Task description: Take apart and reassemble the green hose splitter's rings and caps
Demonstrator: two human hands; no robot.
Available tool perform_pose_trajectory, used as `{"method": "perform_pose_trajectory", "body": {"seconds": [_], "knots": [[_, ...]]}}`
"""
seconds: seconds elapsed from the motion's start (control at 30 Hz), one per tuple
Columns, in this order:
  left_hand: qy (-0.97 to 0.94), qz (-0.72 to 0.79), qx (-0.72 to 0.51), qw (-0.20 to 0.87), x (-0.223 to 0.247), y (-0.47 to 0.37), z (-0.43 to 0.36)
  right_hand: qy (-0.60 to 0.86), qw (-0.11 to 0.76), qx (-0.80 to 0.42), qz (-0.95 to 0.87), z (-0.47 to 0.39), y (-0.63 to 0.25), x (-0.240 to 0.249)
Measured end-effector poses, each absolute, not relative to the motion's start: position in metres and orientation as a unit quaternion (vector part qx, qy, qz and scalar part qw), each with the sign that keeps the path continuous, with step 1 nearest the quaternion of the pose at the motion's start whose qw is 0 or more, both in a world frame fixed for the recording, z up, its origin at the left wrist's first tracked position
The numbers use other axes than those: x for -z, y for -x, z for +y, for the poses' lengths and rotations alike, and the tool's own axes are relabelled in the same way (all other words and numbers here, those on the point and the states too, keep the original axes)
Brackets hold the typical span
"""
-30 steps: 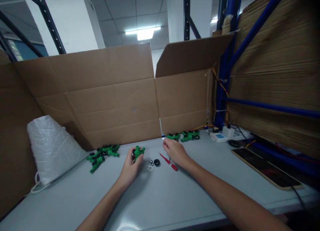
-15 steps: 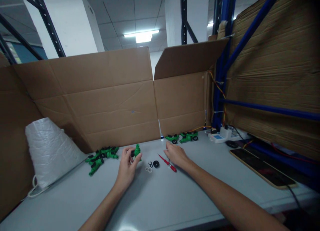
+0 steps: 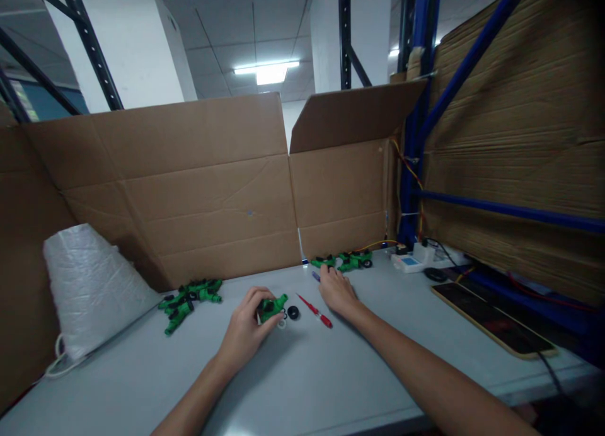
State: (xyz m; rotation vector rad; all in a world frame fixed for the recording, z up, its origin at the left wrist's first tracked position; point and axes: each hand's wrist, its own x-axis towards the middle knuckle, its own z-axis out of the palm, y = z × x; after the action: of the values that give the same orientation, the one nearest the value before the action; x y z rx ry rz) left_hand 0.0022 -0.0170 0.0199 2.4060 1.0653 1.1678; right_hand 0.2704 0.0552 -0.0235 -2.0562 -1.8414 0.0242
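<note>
Cardboard panels walled off the far side of a pale table, with a lit ceiling lamp beyond and a blue metal rack at the right. Above the middle of the table, the left hand held a green fitting, its fingers clamped on the body and one narrow end pointing up and to the right. Just beside it lay a black ring, with a white ring close to the thumb. Farther right, a red screwdriver lay at a slant, between the two hands. The right hand was beyond it, fingers bent beside a small blue object; whether they gripped it I could not tell. More green fittings lay just past those fingers, and another green cluster sat to the left, near a whitish wrapped bundle.
</note>
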Motion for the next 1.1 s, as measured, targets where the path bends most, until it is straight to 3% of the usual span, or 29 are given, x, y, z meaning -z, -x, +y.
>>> {"method": "perform_pose_trajectory", "body": {"seconds": [0.43, 0.83, 1.0, 1.1], "knots": [[-0.922, 0.273, -0.198, 0.192, -0.018, -0.019, -0.040, 0.699, 0.196, 0.016, -0.688, 0.062, -0.272, 0.030], [-0.898, 0.280, -0.242, 0.238, -0.015, -0.023, -0.044, 0.642, 0.231, 0.008, -0.731, 0.066, -0.267, 0.036], [-0.886, 0.296, -0.256, 0.249, -0.014, -0.026, -0.042, 0.634, 0.276, -0.007, -0.723, 0.064, -0.268, 0.035], [-0.885, 0.297, -0.255, 0.251, -0.014, -0.027, -0.041, 0.600, 0.348, -0.041, -0.719, 0.058, -0.265, 0.027]]}}
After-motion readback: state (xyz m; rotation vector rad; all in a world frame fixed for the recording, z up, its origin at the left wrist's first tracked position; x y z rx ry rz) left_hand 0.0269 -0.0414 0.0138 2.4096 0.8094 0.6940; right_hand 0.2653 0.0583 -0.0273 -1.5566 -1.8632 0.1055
